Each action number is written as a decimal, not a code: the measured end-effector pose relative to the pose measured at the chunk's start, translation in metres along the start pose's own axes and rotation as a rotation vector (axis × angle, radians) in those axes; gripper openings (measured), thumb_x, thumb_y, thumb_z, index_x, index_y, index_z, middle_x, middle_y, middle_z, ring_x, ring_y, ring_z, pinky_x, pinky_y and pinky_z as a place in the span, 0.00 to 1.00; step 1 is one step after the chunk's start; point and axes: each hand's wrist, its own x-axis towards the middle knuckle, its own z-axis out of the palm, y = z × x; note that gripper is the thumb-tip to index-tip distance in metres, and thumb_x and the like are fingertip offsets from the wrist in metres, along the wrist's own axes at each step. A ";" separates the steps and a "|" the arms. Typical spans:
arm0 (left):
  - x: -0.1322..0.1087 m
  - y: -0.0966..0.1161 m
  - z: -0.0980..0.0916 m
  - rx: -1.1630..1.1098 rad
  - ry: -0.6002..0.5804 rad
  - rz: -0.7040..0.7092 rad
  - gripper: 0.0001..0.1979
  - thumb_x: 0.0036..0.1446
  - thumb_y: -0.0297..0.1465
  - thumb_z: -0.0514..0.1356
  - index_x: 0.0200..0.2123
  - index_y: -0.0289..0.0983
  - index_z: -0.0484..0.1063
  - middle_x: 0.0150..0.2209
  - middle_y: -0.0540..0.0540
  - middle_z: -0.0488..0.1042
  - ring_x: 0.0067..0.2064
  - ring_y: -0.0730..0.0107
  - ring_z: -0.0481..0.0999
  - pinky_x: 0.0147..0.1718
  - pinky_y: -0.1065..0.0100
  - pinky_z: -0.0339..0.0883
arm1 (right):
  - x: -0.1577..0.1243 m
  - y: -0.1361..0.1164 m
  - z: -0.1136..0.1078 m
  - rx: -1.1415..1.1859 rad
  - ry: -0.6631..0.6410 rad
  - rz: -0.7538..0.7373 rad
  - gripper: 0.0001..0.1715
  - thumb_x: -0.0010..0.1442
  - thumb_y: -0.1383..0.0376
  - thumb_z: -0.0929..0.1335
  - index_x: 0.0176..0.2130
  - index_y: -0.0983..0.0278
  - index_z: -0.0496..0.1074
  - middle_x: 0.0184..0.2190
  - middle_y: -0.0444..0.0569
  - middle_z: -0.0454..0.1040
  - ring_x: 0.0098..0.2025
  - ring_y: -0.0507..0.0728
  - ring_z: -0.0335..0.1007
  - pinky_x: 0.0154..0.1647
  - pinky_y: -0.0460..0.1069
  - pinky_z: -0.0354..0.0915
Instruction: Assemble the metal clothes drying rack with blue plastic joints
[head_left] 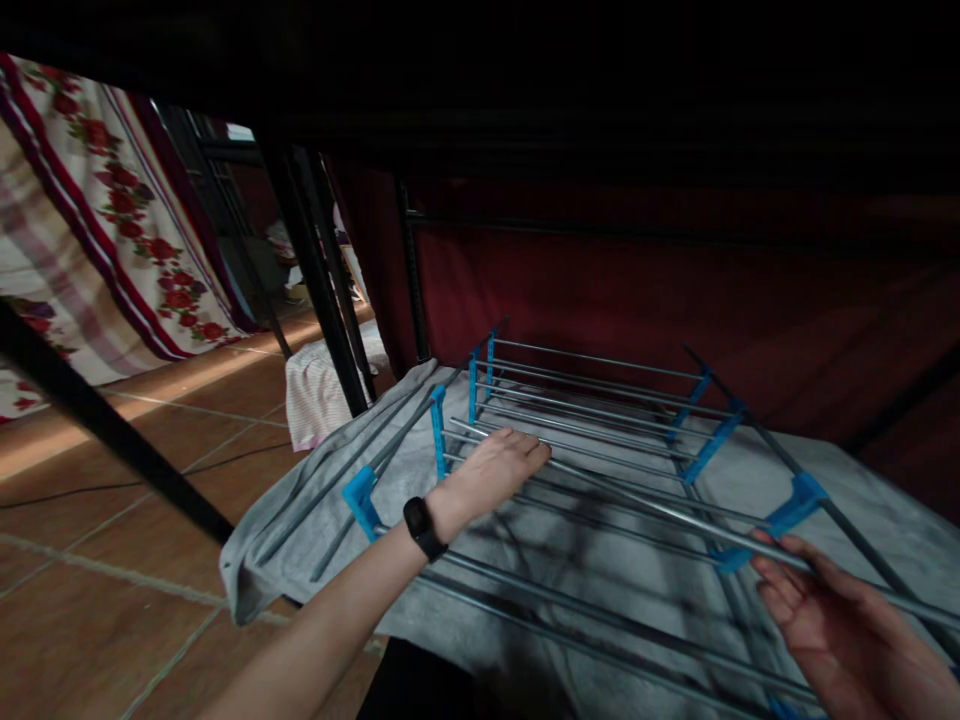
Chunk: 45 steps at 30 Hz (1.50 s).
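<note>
A loose metal tube [637, 495] runs slantwise over a folding drying rack [525, 598], which has grey metal bars and blue plastic brackets [799, 503]. My left hand [499, 465], with a black watch [424, 527] on its wrist, is closed over the tube near its far left end. Further right, my right hand [847, 630] holds the same tube from below, palm turned up, close to a blue bracket. The rack lies on a grey blanket [247, 575]. The right edge of the picture cuts off the tube's near end.
Black metal bed posts [319, 270] stand to the left, and a dark bunk underside hangs low overhead. Behind the rack is a dark red curtain [600, 280]. A flowered cloth [127, 220] hangs at the left above the tiled floor [82, 610], where a thin cable [82, 490] lies.
</note>
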 end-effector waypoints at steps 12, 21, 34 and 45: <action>0.002 -0.050 0.022 0.040 -0.091 -0.141 0.13 0.65 0.19 0.49 0.45 0.36 0.69 0.45 0.44 0.75 0.47 0.65 0.73 0.51 0.62 0.62 | 0.012 0.005 0.049 0.129 -0.030 0.185 0.13 0.54 0.74 0.69 0.41 0.66 0.77 0.40 0.52 0.80 0.39 0.55 0.81 0.41 0.45 0.79; 0.002 -0.050 0.022 0.086 -0.127 -0.144 0.15 0.64 0.19 0.47 0.47 0.38 0.69 0.45 0.44 0.75 0.47 0.63 0.72 0.54 0.61 0.61 | 0.023 0.009 0.046 0.150 -0.018 0.205 0.11 0.60 0.76 0.65 0.40 0.68 0.76 0.39 0.54 0.81 0.38 0.54 0.81 0.41 0.45 0.78; -0.001 -0.047 0.033 0.088 -0.109 -0.168 0.15 0.68 0.22 0.47 0.50 0.38 0.68 0.47 0.44 0.75 0.49 0.63 0.73 0.55 0.58 0.62 | 0.031 0.017 0.044 0.155 0.000 0.214 0.11 0.63 0.77 0.65 0.40 0.69 0.76 0.38 0.51 0.81 0.39 0.53 0.81 0.42 0.45 0.79; -0.002 -0.053 0.038 0.062 -0.075 -0.198 0.19 0.64 0.18 0.48 0.50 0.39 0.70 0.45 0.45 0.77 0.50 0.60 0.75 0.54 0.56 0.63 | 0.044 0.033 0.039 0.162 -0.098 0.158 0.09 0.62 0.75 0.68 0.39 0.67 0.78 0.35 0.49 0.82 0.37 0.52 0.81 0.42 0.44 0.79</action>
